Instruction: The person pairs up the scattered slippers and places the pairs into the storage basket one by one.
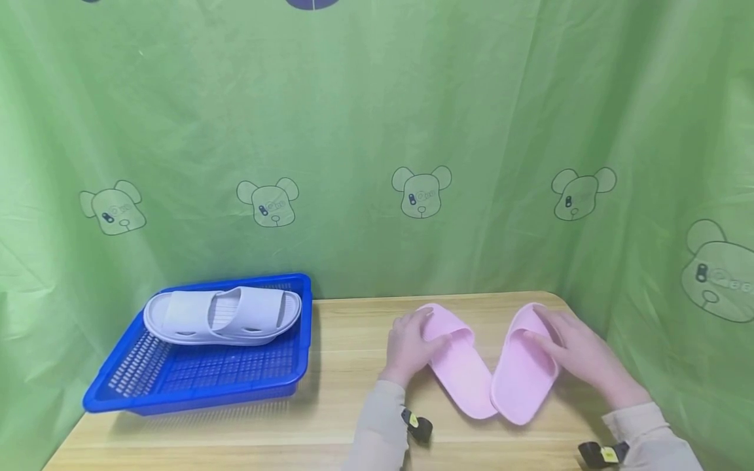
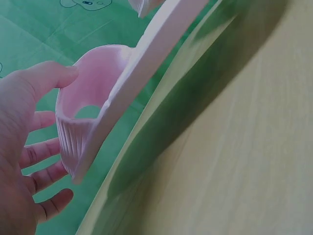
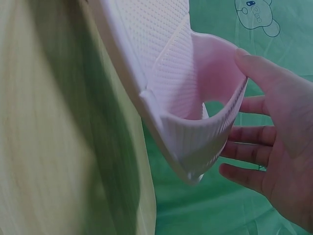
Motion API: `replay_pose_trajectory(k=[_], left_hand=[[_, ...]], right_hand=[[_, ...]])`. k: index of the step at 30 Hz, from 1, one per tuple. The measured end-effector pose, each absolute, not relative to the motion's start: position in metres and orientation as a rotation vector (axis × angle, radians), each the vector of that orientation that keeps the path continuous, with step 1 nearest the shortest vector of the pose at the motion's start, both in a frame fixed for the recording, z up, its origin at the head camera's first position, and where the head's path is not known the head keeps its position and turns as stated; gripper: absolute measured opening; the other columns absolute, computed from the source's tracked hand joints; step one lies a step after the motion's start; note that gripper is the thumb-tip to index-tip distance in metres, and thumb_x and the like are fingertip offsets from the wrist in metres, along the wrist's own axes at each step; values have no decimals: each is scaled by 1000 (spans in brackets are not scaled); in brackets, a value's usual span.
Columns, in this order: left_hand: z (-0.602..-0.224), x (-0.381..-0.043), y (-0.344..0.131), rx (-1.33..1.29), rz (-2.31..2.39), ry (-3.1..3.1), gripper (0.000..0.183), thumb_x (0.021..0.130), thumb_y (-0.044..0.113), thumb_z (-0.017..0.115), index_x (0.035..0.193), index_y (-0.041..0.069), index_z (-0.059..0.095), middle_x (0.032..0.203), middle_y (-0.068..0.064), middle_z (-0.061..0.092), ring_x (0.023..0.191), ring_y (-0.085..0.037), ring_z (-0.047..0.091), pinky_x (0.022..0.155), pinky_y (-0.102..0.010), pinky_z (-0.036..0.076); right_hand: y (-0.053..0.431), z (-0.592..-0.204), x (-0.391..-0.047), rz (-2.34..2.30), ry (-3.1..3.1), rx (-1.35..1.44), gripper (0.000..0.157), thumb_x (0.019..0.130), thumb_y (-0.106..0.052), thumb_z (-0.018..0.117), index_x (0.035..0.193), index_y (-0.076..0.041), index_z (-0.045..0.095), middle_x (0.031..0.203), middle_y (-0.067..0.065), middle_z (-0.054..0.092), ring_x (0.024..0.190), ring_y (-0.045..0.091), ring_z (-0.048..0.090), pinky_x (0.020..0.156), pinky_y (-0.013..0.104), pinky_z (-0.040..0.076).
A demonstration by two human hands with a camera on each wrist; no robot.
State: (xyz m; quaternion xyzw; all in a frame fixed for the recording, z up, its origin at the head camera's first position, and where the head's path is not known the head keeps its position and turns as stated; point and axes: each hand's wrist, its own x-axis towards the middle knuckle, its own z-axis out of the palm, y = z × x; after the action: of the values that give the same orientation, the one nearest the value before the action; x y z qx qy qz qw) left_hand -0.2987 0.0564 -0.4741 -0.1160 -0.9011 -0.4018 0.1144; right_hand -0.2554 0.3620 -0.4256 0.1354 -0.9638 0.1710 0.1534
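Note:
Two pink slippers are over the right half of the table, toes apart and heels meeting in a V. My left hand [image 1: 409, 347] pinches the strap of the left pink slipper [image 1: 462, 379], thumb at the strap's opening and fingers along its outer side. On the right pink slipper [image 1: 521, 386], my right hand [image 1: 580, 350] grips the strap in the same manner. Both wrist views show the left slipper [image 2: 142, 63] and the right slipper [image 3: 171, 58] tilted above the tabletop, with dark shadows below. The slippers' far ends run out of those wrist views.
A blue plastic basket [image 1: 306, 353] stands on the table's left side. Inside it lies a pale lavender slipper pair [image 1: 253, 311], resting toward the back rim. Green curtain [image 1: 353, 131] with bear-head outlines encloses the back and sides of the wooden table [image 1: 347, 366].

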Motion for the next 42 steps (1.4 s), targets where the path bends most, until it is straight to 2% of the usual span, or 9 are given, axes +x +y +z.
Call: replay_pose_trajectory(k=[7,16,28,42], left_hand=[[-475,-302,53,-283,-1214,-2617,66,78,52,70,136,25,57,134,-1,61,117,-24,54,98,-44,46],[-476,-304,49,-202,-1268,-2564,64,76,47,72,134,24,58,133,-4,61,119,-26,53,100,-48,44],[-478,-306,45,-110,-1339,-2508,64,76,43,74,134,22,58,136,-8,58,125,-32,52,105,-53,42],[-472,-307,39,28,-1385,-2451,66,75,42,77,133,19,58,131,-11,61,117,-34,57,98,-53,47]], right_hand=[[363,-423,-254,512,-2732,342,69,95,-43,59,145,0,39,133,33,49,117,52,46,90,74,37],[363,-419,-252,521,-2709,275,69,94,-43,60,144,0,40,117,31,53,101,48,54,75,70,45],[363,-416,-248,598,-2707,145,74,95,-47,57,147,0,34,127,36,46,108,54,48,78,74,41],[358,-412,-250,627,-2675,-25,83,93,-55,55,145,6,34,129,41,44,109,58,46,83,73,40]])
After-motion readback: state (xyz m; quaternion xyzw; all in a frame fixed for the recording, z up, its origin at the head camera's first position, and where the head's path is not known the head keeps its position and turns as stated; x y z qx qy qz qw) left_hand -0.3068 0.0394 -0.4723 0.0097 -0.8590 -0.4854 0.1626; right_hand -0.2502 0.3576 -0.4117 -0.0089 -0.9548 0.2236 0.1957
